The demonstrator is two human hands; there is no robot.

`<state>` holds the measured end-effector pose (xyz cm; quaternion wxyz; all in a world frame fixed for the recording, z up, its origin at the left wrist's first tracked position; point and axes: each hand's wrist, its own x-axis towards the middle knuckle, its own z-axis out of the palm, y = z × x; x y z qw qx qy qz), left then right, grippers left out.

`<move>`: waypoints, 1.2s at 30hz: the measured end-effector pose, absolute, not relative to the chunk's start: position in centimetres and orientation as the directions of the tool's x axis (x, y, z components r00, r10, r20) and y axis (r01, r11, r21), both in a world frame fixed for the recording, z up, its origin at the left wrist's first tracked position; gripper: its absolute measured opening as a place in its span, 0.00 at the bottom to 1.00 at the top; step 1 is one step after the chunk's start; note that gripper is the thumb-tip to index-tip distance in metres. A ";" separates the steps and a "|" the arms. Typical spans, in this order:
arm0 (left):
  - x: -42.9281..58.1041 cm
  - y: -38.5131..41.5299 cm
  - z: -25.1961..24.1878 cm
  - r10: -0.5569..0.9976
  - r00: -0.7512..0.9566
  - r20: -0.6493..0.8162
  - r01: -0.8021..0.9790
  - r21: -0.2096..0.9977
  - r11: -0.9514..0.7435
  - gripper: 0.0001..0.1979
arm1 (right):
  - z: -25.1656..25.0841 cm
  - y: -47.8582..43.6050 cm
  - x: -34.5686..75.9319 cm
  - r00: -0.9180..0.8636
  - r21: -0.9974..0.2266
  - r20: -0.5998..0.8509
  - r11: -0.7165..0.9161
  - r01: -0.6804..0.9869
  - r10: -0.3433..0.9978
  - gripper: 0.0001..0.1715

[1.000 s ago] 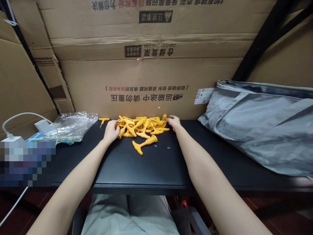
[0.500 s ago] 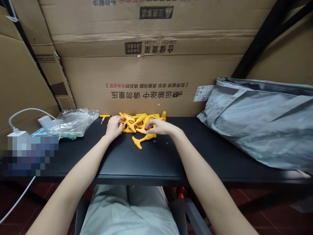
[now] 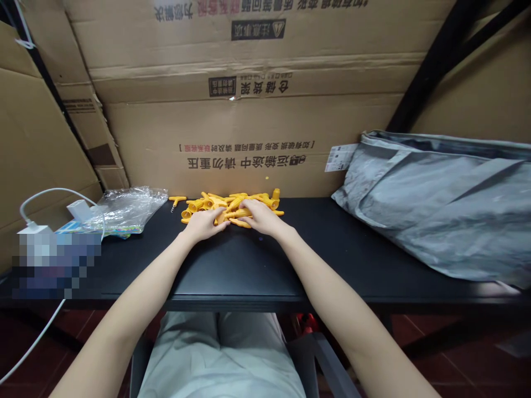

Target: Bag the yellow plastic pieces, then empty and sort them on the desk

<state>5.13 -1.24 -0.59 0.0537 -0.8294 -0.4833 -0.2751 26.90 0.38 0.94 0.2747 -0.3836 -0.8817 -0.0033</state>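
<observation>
Yellow handles (image 3: pixel 237 201): heaped on the worktop (image 3: pixel 236 265), before the cardboard (image 3: pixel 249 124).
Left hand (image 3: pixel 204 224): fingers bent against the heap, grip unclear.
Right hand (image 3: pixel 262 216): the same, facing the left, grip unclear.
Handling: light, low fingers should probably keep pieces untangled.

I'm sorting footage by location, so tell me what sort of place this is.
Probably a makeshift work corner, perhaps in a workshop or storeroom: printed cardboard walls in a black table, a pile of yellow T-shaped pieces lies on it, and a dark bar slants behind.
</observation>
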 end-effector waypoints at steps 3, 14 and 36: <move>4.9 -0.7 -0.8 0.777 0.315 0.545 0.861 0.181 -0.476 0.19 | 0.3 0.4 26.2 -0.560 -0.142 0.525 0.714 0.685 0.641 0.14; 4.8 -0.5 -1.3 0.788 0.246 0.564 0.844 0.275 -0.460 0.16 | 0.6 -0.6 24.7 -0.526 0.098 0.583 0.589 0.802 0.619 0.14; 4.5 -0.6 -1.1 0.786 0.256 0.563 0.834 0.282 -0.474 0.16 | -0.1 -0.6 24.5 -0.501 0.065 0.618 0.596 0.801 0.606 0.15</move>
